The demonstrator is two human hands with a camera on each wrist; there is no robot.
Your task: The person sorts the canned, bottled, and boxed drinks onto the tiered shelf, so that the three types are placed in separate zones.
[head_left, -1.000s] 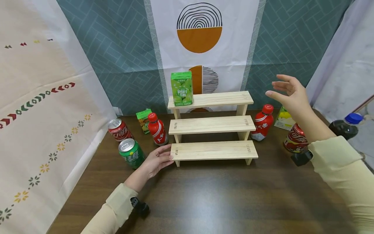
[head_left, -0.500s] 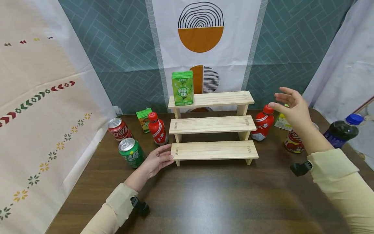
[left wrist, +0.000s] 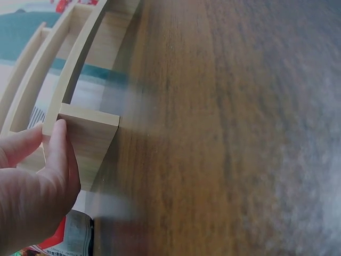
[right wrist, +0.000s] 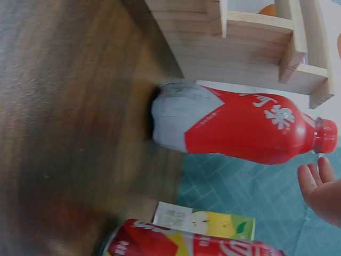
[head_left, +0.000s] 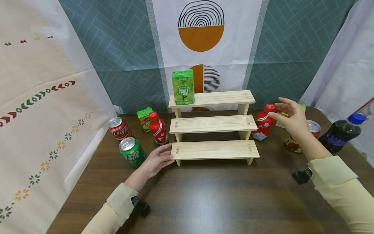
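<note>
My left hand (head_left: pixel 157 161) pinches the left end of the lowest board of a three-tier wooden stand (head_left: pixel 214 150). In the left wrist view, the thumb and index finger lie on either side of the board's end. My right hand (head_left: pixel 293 121) is beside the cap of a red bottle (head_left: pixel 263 125), with thumb and fingers spread apart. The right wrist view shows this bottle (right wrist: pixel 240 125) upright on the table, fingertips close to its cap. A green juice box (head_left: pixel 183 88) stands on the left of the top board.
Left of the stand are another red bottle (head_left: pixel 158 130), a small green carton (head_left: pixel 143 118), a red can (head_left: pixel 119 129) and a green can (head_left: pixel 132 152). To the right stand a yellow-green carton (right wrist: pixel 224 224), a red can (head_left: pixel 313 127) and a dark blue-capped bottle (head_left: pixel 340 136).
My right hand has come down toward the cap of the right red bottle. The left hand stays on the stand's lowest board.
</note>
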